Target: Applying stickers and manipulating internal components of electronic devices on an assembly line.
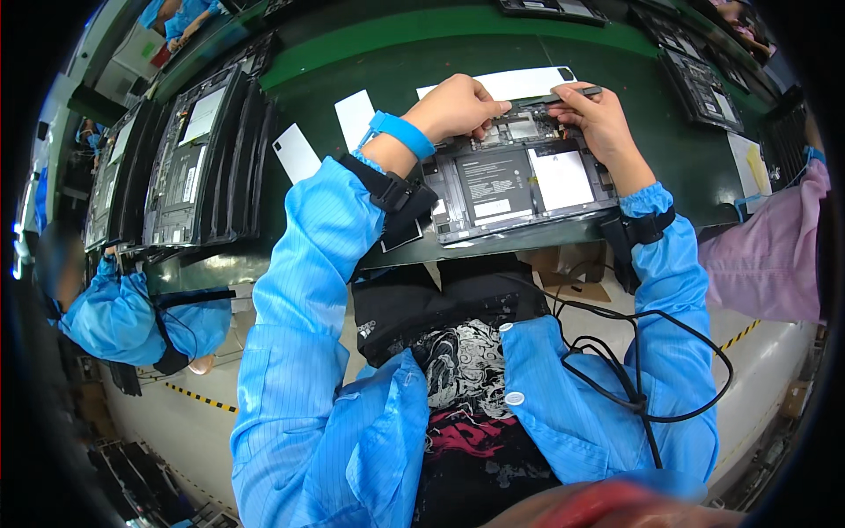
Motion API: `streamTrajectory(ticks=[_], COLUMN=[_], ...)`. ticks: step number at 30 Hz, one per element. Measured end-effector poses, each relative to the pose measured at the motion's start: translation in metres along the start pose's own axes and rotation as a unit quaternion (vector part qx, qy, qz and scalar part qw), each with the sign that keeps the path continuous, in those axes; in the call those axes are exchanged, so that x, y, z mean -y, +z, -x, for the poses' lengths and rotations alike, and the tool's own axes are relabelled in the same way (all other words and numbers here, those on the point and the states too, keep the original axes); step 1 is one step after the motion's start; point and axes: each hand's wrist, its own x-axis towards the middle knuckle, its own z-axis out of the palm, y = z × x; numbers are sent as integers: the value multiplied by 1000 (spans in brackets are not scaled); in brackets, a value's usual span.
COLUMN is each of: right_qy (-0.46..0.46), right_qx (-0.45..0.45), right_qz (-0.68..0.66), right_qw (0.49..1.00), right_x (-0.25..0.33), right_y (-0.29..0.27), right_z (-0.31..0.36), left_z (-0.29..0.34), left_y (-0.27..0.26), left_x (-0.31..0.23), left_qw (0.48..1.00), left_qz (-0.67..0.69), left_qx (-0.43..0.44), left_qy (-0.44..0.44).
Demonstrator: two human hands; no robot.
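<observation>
An opened tablet (444, 220) lies on the green table in front of me, its inside facing up. A dark battery (491, 187) with a printed label fills its middle left, and a white rectangular panel (562, 179) sits beside it. My left hand (459, 110) rests over the far left part of the tablet, thumb and fingers pinched at the circuit area; what they hold is too small to make out. At the far right edge my right hand (594, 121) grips a slim dark pen-like tool (588, 91); its tip by the circuit board is hard to see.
Stacks of opened tablets (189, 167) stand upright at the left. More units (704, 92) lie at the far right. White cards (297, 154) and a long white sheet (519, 84) surround my work. A black cable (634, 396) loops beside my right arm. Co-workers sit on both sides.
</observation>
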Motion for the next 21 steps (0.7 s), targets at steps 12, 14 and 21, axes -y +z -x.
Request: streamTrajectory(ticks=[12,14,21], right_qy=[-21,-17,-27], right_qx=[5,-1,-1], right_qz=[43,55,62], right_qw=[999,998,998], right_x=[-3,-4,-3], right_y=[2,2,5], right_z=[-2,-2,0], left_z=[-18,-22,-23], left_y=[8,11,15], left_x=[1,-1,-6], left_qw=[993,992,979], left_qz=[-121,-123,-194], left_qx=[-18,-16,-51], left_qy=[0,-25,-39])
